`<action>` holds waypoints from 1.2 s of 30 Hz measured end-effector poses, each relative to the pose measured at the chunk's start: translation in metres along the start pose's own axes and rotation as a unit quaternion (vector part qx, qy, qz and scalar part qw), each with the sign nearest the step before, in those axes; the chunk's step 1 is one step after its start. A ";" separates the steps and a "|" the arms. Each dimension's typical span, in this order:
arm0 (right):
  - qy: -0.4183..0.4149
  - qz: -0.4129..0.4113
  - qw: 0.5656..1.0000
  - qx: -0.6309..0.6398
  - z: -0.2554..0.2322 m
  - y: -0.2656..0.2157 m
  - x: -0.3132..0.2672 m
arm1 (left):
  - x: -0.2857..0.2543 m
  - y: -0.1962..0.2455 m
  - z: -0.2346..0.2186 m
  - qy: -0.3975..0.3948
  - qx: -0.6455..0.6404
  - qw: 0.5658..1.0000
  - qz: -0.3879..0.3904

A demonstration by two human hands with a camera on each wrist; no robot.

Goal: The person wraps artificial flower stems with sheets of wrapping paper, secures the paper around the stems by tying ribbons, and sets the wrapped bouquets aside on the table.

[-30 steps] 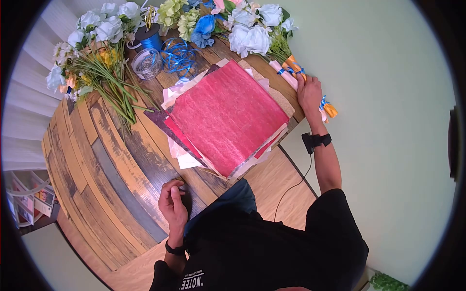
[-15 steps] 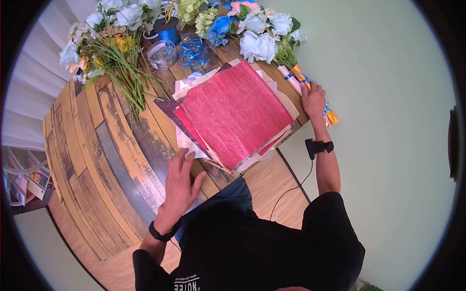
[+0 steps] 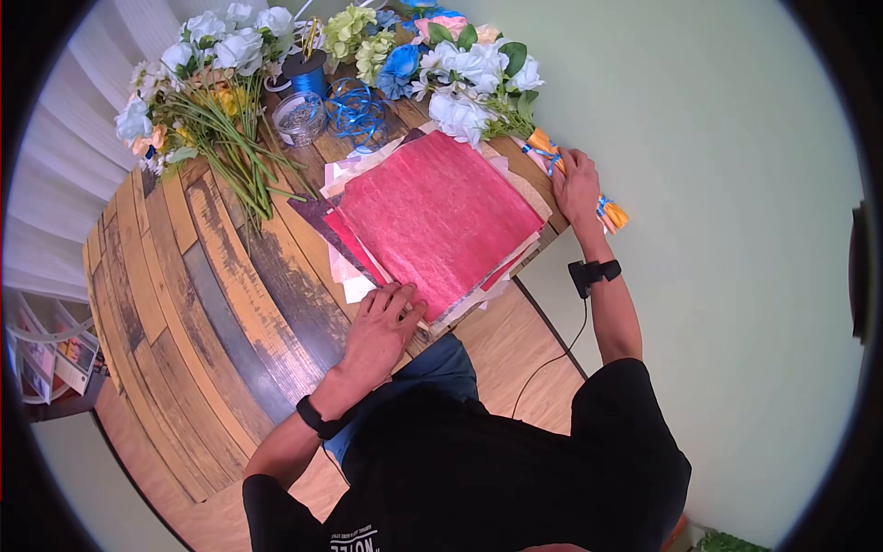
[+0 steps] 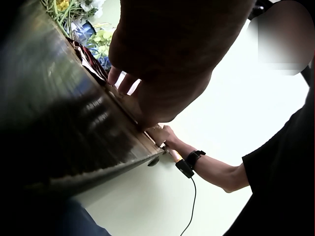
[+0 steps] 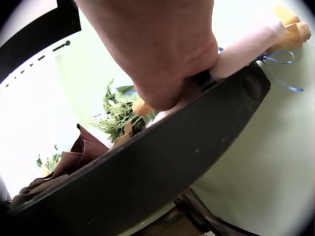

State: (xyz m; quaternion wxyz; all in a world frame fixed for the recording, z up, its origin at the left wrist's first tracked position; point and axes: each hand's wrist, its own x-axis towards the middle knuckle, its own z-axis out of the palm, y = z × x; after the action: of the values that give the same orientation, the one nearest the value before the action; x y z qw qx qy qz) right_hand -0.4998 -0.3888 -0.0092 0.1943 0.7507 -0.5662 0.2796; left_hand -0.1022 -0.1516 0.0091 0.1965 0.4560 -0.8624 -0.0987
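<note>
A thick stack of wrapping paper (image 3: 437, 221), red sheet uppermost, lies at the table's near right side. At its near corner my left hand (image 3: 379, 327) rests its bent fingers on the sheets; in the left wrist view these fingers (image 4: 127, 82) lie along the stack's edge. My right hand (image 3: 578, 189) grips rolled papers at the right table edge, its palm hiding their middle. An orange paper roll (image 3: 543, 145) tied with blue ribbon shows beyond the fingers, its other end behind the hand. A pale pink paper roll (image 5: 248, 49) runs out from under the palm in the right wrist view.
Artificial flowers with bare green stems (image 3: 244, 152) lie at the far left. White flowers (image 3: 460, 115) and blue and green blooms stand behind the stack. Between them are a blue ribbon spool (image 3: 308, 78), loose curled ribbon (image 3: 357, 112) and a clear round tub (image 3: 300, 120).
My left hand has come from the table's near edge up and right onto the stack's near corner. My right hand stays at the paper rolls, which have turned slightly.
</note>
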 end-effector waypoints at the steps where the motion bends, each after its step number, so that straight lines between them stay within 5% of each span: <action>1: 0.002 0.001 1.000 0.000 -0.001 -0.002 0.003 | 0.000 -0.001 0.000 0.013 -0.002 1.000 0.000; 10: 0.007 0.106 0.987 0.119 -0.025 -0.019 0.017 | 0.004 -0.004 -0.003 0.014 -0.010 1.000 0.001; 16: 0.057 0.064 0.991 0.104 -0.032 -0.050 0.015 | 0.004 -0.006 -0.007 0.030 -0.032 0.999 -0.003; 24: -0.020 0.009 1.000 -0.014 0.012 -0.038 0.000 | 0.002 -0.007 -0.007 0.036 -0.039 0.999 -0.007; 36: 0.000 -0.012 0.999 0.046 0.006 -0.052 0.014 | 0.004 -0.008 -0.005 0.037 -0.072 0.997 -0.019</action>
State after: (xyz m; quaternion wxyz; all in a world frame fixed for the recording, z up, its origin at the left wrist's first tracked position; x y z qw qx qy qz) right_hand -0.4465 -0.3880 -0.0036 0.1633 0.7653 -0.5439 0.3031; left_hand -0.0962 -0.1588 0.0117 0.2591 0.4601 -0.8364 -0.1474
